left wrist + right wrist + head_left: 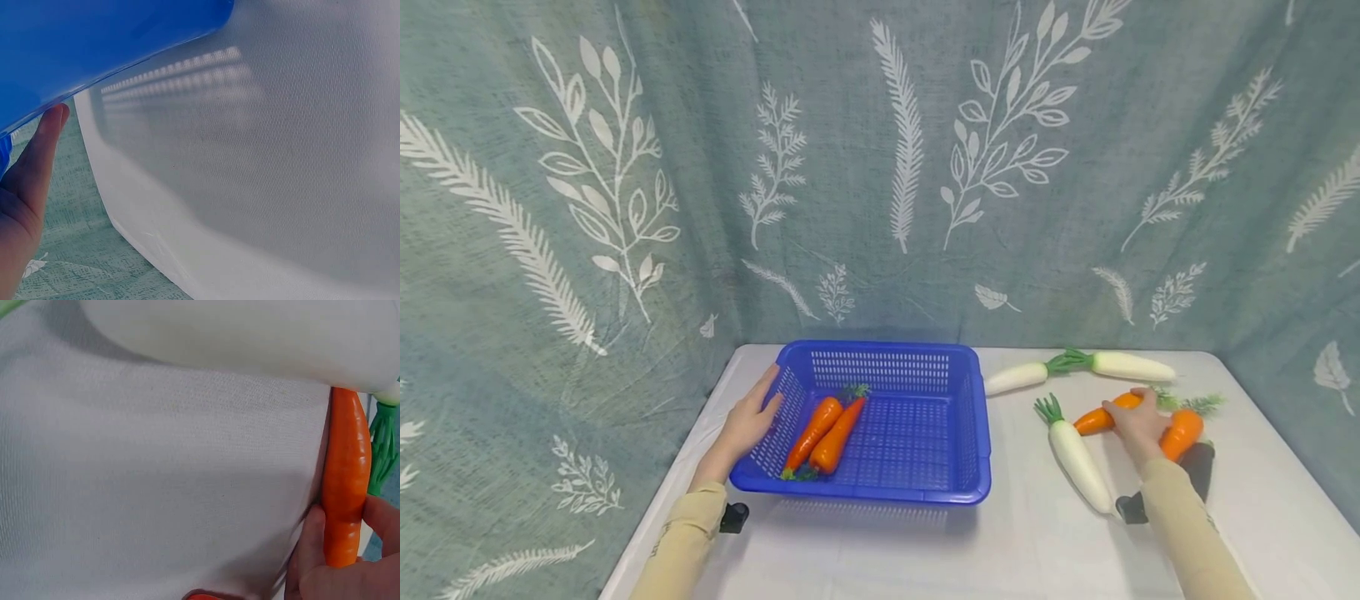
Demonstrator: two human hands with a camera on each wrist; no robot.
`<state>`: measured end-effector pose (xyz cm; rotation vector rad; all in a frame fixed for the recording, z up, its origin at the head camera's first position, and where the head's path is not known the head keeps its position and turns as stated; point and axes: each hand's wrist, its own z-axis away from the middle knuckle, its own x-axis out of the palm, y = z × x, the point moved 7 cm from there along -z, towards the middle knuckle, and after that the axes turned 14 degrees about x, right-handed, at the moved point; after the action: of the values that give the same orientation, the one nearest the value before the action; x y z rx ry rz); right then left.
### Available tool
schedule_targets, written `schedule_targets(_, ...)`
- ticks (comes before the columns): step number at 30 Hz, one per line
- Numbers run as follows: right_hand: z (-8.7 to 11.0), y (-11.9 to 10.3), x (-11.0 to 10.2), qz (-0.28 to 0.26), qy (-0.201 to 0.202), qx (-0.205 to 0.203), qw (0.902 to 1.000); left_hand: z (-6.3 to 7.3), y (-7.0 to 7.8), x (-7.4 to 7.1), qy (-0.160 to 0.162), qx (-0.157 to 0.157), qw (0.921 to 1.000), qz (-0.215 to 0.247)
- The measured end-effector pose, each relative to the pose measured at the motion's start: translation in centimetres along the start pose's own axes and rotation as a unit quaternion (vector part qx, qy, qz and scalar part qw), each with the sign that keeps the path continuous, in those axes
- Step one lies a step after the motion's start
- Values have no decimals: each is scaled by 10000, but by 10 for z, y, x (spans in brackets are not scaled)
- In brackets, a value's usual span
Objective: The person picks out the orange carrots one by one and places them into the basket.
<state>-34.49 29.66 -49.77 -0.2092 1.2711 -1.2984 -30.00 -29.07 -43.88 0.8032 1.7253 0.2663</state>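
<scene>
A blue plastic basket (pixel 865 492) holds two carrots (pixel 812 435) lying side by side at its left. My left hand (pixel 751 425) rests against the basket's left side, its fingers fairly straight; in the left wrist view the fingertips (pixel 55 115) touch the blue wall. On the right, my right hand (pixel 1138 423) pinches a carrot (pixel 345 462) between thumb and fingers, near its thick end. Another carrot (pixel 1182 432) lies just right of that hand, over a dark, eggplant-like vegetable (pixel 1199 467) partly hidden by the forearm.
A white radish (pixel 1078 467) lies left of my right forearm. Two more, a left radish (pixel 1018 377) and a right radish (pixel 1133 367), lie along the table's back with green tops meeting. A patterned curtain (pixel 865 183) hangs behind the white table (pixel 850 558).
</scene>
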Motion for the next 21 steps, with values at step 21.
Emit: schedule_targets(21, 1, 4, 0, 113, -51, 31, 9999, 1, 2, 0, -86, -97, 9999, 27)
